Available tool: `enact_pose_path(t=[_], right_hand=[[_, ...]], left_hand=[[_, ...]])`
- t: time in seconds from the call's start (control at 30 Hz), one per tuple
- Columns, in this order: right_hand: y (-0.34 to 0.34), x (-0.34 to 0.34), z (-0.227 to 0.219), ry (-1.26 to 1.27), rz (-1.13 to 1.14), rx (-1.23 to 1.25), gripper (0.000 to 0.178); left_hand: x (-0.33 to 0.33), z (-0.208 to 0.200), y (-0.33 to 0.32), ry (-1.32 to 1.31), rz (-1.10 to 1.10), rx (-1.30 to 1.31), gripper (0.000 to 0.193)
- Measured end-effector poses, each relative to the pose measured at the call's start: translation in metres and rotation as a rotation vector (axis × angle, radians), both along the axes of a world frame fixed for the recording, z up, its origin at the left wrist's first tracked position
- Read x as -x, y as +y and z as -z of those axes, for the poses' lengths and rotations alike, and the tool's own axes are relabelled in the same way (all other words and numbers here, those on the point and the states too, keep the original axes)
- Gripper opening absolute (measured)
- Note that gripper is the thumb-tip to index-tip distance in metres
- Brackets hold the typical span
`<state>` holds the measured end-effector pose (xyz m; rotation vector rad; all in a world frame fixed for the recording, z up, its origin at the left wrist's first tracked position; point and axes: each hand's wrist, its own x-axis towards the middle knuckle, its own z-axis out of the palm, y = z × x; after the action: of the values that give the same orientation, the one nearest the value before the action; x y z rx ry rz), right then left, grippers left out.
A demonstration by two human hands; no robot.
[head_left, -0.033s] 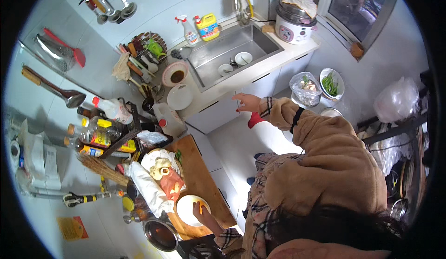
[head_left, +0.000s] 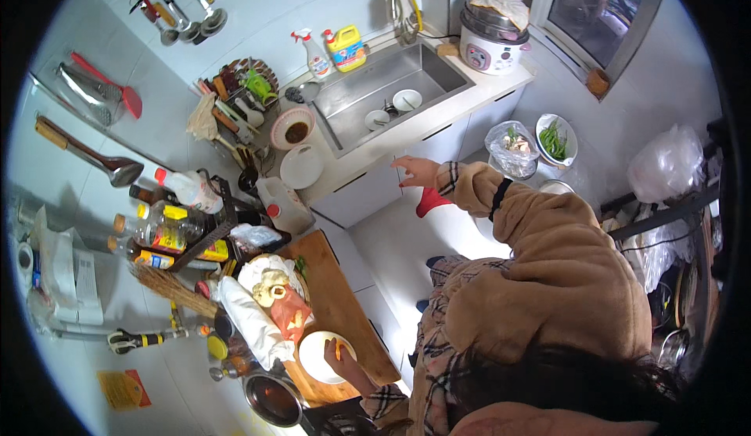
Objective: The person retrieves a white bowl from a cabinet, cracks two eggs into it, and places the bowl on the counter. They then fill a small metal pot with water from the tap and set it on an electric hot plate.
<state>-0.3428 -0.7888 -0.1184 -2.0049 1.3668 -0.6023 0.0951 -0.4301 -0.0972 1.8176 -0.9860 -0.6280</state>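
My right hand [head_left: 420, 172] is out over the floor in front of the sink cabinet, its fingers closed around a thin, dark, stick-like implement [head_left: 397, 167]; its exact kind is too small to make out. Lower down, my left hand [head_left: 348, 364] reaches over a round white bowl [head_left: 315, 364], with a small orange piece [head_left: 339, 348] at its fingertips. That bowl stands on a wooden board [head_left: 336, 307]. Just behind it lie a red packet [head_left: 289, 315], pale pieces of food [head_left: 271, 286] and a white bag [head_left: 249, 319].
A steel pot [head_left: 272, 397] stands beside the board. Bottles [head_left: 192, 191] and a white jug [head_left: 283, 205] crowd the left side. Farther off is a sink [head_left: 368, 84] with small bowls, and a rice cooker [head_left: 489, 49]. Green vegetables [head_left: 554, 140] fill a bowl at right.
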Motion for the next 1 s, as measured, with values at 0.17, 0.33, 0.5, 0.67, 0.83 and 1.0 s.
enact_pose_path(t=[0.17, 0.33, 0.5, 0.67, 0.83, 1.0], right_hand=[[-0.035, 0.051, -0.006, -0.055, 0.146, 0.025, 0.060], [-0.091, 0.110, 0.001, -0.059, 0.412, 0.065, 0.059], [-0.182, 0.182, -0.007, -0.071, 0.650, 0.361, 0.050], [-0.300, 0.251, -0.052, -0.007, 0.822, 0.339, 0.049], [-0.409, 0.291, -0.076, 0.163, 0.641, 0.290, 0.054], [-0.487, 0.312, -0.062, 0.041, 0.625, 0.339, 0.054]], left_hand=[[0.009, -0.018, -0.051, -0.008, 0.072, -0.027, 0.026], [0.029, -0.007, -0.109, 0.110, 0.176, 0.059, 0.029], [0.047, 0.009, -0.191, 0.027, 0.297, 0.132, 0.030], [0.089, -0.014, -0.286, -0.132, 0.373, 0.078, 0.030], [0.143, -0.033, -0.370, -0.043, 0.394, 0.010, 0.031], [0.180, -0.048, -0.409, 0.032, 0.455, 0.027, 0.029]])
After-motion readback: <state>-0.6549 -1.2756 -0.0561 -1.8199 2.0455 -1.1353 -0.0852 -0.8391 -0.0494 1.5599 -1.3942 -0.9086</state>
